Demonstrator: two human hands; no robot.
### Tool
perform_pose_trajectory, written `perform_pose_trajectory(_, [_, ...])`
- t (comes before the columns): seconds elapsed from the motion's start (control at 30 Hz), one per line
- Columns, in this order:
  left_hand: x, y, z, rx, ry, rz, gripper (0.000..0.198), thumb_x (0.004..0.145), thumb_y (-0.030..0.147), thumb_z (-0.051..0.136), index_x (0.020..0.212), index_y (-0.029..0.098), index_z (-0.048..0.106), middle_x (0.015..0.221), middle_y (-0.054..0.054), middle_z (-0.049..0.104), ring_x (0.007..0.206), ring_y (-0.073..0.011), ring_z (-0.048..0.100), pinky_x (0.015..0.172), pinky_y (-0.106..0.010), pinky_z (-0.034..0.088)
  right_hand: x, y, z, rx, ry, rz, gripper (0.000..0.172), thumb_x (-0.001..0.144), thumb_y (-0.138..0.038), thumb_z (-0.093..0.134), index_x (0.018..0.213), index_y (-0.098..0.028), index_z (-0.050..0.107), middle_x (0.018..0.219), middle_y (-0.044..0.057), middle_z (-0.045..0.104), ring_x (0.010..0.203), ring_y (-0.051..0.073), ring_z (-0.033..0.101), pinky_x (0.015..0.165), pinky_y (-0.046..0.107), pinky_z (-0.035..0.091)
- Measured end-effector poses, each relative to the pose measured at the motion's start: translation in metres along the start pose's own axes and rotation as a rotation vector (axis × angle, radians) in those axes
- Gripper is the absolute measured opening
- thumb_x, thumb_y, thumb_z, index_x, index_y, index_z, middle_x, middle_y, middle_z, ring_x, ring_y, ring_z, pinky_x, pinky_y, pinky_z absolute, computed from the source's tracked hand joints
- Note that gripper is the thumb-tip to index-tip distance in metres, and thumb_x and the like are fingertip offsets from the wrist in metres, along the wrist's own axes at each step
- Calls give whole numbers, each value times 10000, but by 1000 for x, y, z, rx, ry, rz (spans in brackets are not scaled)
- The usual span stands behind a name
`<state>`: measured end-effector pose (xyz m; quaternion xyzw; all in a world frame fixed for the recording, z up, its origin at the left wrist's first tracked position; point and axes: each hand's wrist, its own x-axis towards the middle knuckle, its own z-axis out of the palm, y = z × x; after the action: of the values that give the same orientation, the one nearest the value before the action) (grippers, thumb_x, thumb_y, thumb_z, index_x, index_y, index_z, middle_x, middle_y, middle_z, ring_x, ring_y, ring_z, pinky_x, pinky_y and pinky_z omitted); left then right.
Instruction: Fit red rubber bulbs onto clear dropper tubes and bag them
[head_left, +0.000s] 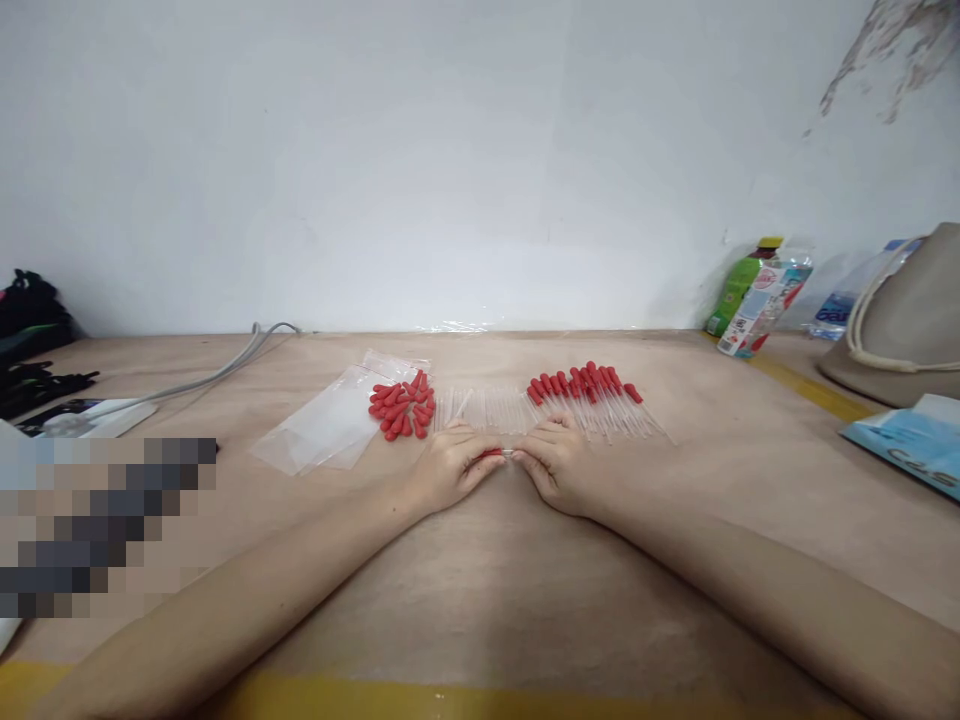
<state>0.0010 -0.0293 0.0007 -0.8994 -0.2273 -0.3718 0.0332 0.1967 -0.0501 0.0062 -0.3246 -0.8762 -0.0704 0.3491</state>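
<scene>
The left hand pinches a bulb, the right hand a tube at its three o'clock, best pushed straight and gently.

Bare hands, slender bare forearms (tiny spots on the left).

1. Soft, even light brightened the wall.
2. Dim shadow pooled on the table between the forearms.
3. Clear tubes looked faint and washed out.
4. Coarse pixel blocks masked a patch at left.
5. Wide-angle distortion stretched the edges.
</scene>
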Motion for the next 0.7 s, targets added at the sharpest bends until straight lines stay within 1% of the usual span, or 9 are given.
perform_pose_trajectory(0.17, [4,3,-3,-23,-45,-38,175,863,265,481,898,163,618,712,-29,666,642,-132,591,681,-288,422,1,1,-2,96,-129,104,263,887,-225,379,723,-166,576,669,15,617,664,127,503,714,295,287])
perform_pose_trajectory(0.23, [6,4,-6,-69,-67,-93,169,848,280,512,897,171,631,730,-25,669,671,-135,593,688,-282,431,0,1,-5,97,-171,115,275,895,-238,374,710,-169,566,674,10,608,691,132,495,709,290,288])
perform_pose_trajectory(0.3, [7,4,-9,-118,-65,-164,169,813,310,563,876,173,641,762,-26,670,708,-140,594,684,-270,444,0,1,-7,65,-179,105,261,901,-247,369,766,-177,582,723,16,618,728,138,493,710,291,286])
perform_pose_trajectory(0.37, [7,3,-12,-156,-58,-216,176,784,325,599,857,172,648,776,-30,668,721,-141,592,668,-257,454,-1,0,-8,17,-172,78,237,898,-254,384,835,-182,601,763,25,625,749,142,494,715,294,284])
perform_pose_trajectory(0.43, [5,2,-13,-173,-44,-230,165,772,317,617,835,170,656,744,-27,664,696,-135,586,648,-247,457,-1,-1,-10,-42,-161,39,225,887,-253,407,860,-182,619,760,33,620,755,147,490,727,300,282])
perform_pose_trajectory(0.53, [3,0,-13,-177,-15,-208,137,759,300,634,804,175,668,691,-15,660,651,-125,575,621,-238,455,-2,-2,-11,-128,-121,7,234,874,-246,428,815,-180,644,740,40,602,743,149,474,734,310,270])
perform_pose_trajectory(0.6, [3,1,-13,-168,-21,-193,137,758,304,635,808,180,668,683,-10,659,643,-124,574,626,-239,460,-3,-2,-11,-165,-83,-9,237,870,-245,435,792,-185,650,750,40,597,737,145,468,728,314,259])
perform_pose_trajectory(0.63, [3,1,-14,-151,-29,-193,159,754,315,638,839,183,663,710,-12,661,671,-131,580,652,-250,467,-3,-1,-11,-180,-64,-17,235,868,-244,437,792,-188,652,751,39,595,737,144,468,727,317,254])
perform_pose_trajectory(0.7, [4,2,-15,-90,-35,-225,311,730,358,654,984,182,624,878,-45,657,820,-172,585,746,-298,472,-3,3,-11,-211,-12,-14,233,867,-242,438,797,-192,654,748,37,598,745,145,473,733,326,242])
